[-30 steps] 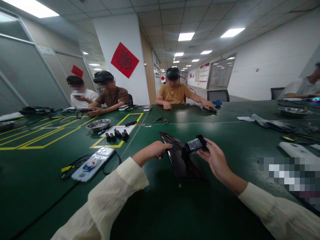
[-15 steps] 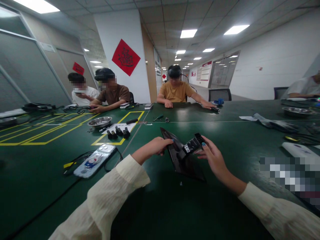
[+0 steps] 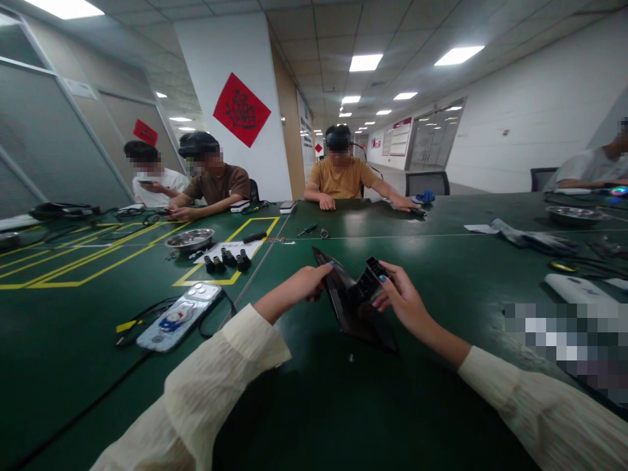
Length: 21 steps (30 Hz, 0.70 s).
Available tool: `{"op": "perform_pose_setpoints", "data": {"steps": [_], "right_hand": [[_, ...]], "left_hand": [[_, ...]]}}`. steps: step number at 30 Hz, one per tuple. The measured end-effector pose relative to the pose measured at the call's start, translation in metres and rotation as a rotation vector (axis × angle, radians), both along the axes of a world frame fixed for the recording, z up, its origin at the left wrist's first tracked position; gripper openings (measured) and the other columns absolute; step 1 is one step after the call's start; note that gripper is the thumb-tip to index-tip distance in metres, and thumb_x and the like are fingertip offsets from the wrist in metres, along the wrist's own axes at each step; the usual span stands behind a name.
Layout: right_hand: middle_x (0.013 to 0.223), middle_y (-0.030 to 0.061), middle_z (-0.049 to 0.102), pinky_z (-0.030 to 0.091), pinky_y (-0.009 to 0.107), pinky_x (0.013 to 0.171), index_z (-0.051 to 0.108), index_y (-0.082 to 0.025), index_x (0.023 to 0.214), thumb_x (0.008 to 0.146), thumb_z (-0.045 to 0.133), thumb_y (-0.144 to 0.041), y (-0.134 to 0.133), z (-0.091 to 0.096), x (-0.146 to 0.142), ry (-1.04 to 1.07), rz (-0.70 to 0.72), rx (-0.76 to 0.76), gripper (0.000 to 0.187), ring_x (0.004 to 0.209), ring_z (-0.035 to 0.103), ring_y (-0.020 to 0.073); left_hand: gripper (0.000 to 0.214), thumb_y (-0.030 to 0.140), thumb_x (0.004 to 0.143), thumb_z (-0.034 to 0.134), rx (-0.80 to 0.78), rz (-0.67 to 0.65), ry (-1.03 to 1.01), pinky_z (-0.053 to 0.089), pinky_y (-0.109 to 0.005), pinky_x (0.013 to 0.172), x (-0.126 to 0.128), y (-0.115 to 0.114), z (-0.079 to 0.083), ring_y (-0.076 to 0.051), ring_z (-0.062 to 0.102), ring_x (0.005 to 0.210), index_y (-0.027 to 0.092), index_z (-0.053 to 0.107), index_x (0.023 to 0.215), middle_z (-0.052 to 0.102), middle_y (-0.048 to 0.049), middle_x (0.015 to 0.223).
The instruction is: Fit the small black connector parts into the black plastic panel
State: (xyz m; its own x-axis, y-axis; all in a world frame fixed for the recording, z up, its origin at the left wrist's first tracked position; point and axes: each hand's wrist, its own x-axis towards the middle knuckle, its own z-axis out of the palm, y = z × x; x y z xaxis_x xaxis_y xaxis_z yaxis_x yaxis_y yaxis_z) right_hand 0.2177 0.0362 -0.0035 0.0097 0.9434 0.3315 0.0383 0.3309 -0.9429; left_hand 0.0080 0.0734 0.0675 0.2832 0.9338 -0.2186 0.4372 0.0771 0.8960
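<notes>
My left hand [image 3: 301, 284] pinches the black panel [image 3: 354, 320] by its upper edge, propping it tilted on the desk [image 3: 343, 405], I judge to bare its face. Just right of it, my right hand [image 3: 400, 302] is clamped on a small black block [image 3: 370, 280] touching that face.

No text or label can be read

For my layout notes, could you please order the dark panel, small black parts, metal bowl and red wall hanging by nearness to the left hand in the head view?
1. dark panel: in the left hand.
2. small black parts: left, farther back.
3. metal bowl: beyond them, leftward.
4. red wall hanging: back pillar.
</notes>
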Motion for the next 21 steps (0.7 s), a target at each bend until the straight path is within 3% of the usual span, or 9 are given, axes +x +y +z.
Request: {"op": "perform_pose_setpoints", "data": {"steps": [3,5,7,8,11,14,16,21], "right_hand": [[0.074,-0.0018,0.058,0.045,0.021,0.038,0.032,-0.020,0.120,0.077,0.047,-0.048,-0.001,0.000,0.002,0.070,-0.010,-0.033,0.054,0.043,0.056,0.0090],[0.060,-0.0065,0.054,0.042,0.020,0.035,0.030,-0.019,0.120,0.077,0.045,-0.049,-0.001,-0.001,0.004,0.102,-0.020,-0.059,0.054,0.039,0.054,0.0100],[0.056,-0.0072,0.054,0.040,0.020,0.035,0.029,-0.019,0.120,0.078,0.043,-0.049,-0.002,-0.003,0.006,0.125,-0.034,-0.081,0.053,0.039,0.054,0.0108],[0.056,-0.0068,0.055,0.040,0.020,0.035,0.029,-0.020,0.120,0.078,0.043,-0.049,-0.002,-0.004,0.008,0.136,-0.047,-0.089,0.053,0.039,0.054,0.0110],[0.057,-0.0055,0.057,0.039,0.020,0.036,0.032,-0.020,0.121,0.077,0.044,-0.048,-0.004,-0.007,0.011,0.162,-0.115,-0.105,0.053,0.040,0.053,0.0113],[0.057,-0.0044,0.058,0.038,0.021,0.038,0.035,-0.022,0.122,0.077,0.045,-0.045,-0.008,-0.008,0.013,0.183,-0.165,-0.136,0.051,0.042,0.053,0.0119],[0.056,-0.0045,0.058,0.037,0.022,0.037,0.037,-0.023,0.123,0.077,0.045,-0.041,-0.012,-0.009,0.014,0.219,-0.173,-0.173,0.049,0.042,0.053,0.0124],[0.056,-0.0044,0.060,0.040,0.024,0.042,0.039,-0.025,0.123,0.074,0.048,-0.034,-0.023,-0.012,0.013,0.363,-0.103,-0.265,0.050,0.043,0.052,0.0129]], "left_hand": [[0.062,0.068,0.076,0.016,0.040,-0.055,-0.127,0.023,-0.025,0.039,-0.003,0.004,-0.014,-0.009,0.027,0.033,0.020,0.036,0.043,0.025,0.0045,0.035],[0.064,0.068,0.076,0.006,0.187,-0.065,-0.141,0.024,-0.025,0.041,-0.007,0.000,-0.025,-0.010,0.027,0.034,0.021,0.033,0.043,0.024,0.0041,0.037],[0.060,0.065,0.079,0.014,0.369,-0.050,-0.017,0.024,-0.025,0.042,-0.013,-0.008,-0.035,-0.010,0.030,0.037,0.020,0.036,0.045,0.029,0.0030,0.040],[0.056,0.062,0.079,0.025,0.458,-0.105,0.111,0.022,-0.025,0.043,-0.015,-0.014,-0.038,-0.009,0.029,0.037,0.019,0.039,0.046,0.033,0.0026,0.041],[0.045,0.048,0.082,0.038,0.735,-0.488,0.421,0.023,-0.024,0.045,-0.014,-0.034,-0.041,-0.009,0.037,0.040,0.017,0.052,0.052,0.047,-0.0001,0.047],[0.042,0.042,0.083,0.038,0.951,-0.723,0.651,0.021,-0.023,0.043,-0.005,-0.049,-0.041,-0.010,0.043,0.041,0.016,0.056,0.055,0.051,-0.0013,0.046],[0.042,0.045,0.082,0.040,1.040,-0.795,0.772,0.020,-0.023,0.041,0.001,-0.056,-0.044,-0.012,0.047,0.041,0.016,0.057,0.057,0.053,-0.0022,0.045],[0.036,0.040,0.083,0.040,1.130,-0.833,0.894,0.024,-0.024,0.040,0.006,-0.061,-0.053,-0.016,0.055,0.045,0.016,0.060,0.065,0.057,-0.0034,0.047]]}}
